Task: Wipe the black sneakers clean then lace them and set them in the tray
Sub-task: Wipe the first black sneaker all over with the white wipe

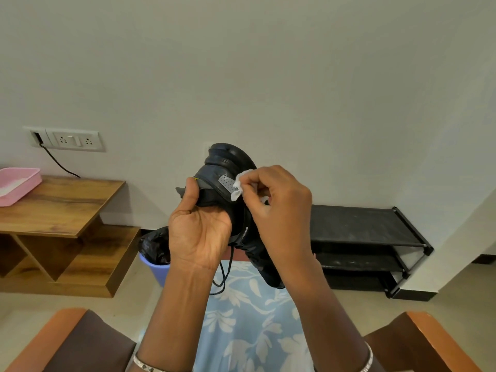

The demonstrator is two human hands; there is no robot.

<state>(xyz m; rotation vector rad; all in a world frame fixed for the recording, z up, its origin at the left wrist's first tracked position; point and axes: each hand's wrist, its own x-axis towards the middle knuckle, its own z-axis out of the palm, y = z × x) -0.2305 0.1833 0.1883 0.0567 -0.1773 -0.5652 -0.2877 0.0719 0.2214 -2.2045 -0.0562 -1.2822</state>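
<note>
Left hand (200, 232) clamps the black sneaker (230, 189) at the collar, thumb over the rim, fingers hidden inside or behind; shoe held in the air at chest height, heel up, toe slanting down toward the lap. Right hand (279, 208) pinches a small white wipe (239, 186) between thumb and fingertips, pressing it on the side panel beside the grey perforated patch. Loose lace (224, 275) hangs below the left wrist, unthreaded at its end. Risks, as I judge them: the wipe is small and could slip from the pinch under hard rubbing; the one-handed collar grip could let the shoe twist; the dangling lace could snag. Pink tray (18, 185) sits well apart on the wooden table (64, 205), far left. Second sneaker not in view.
</note>
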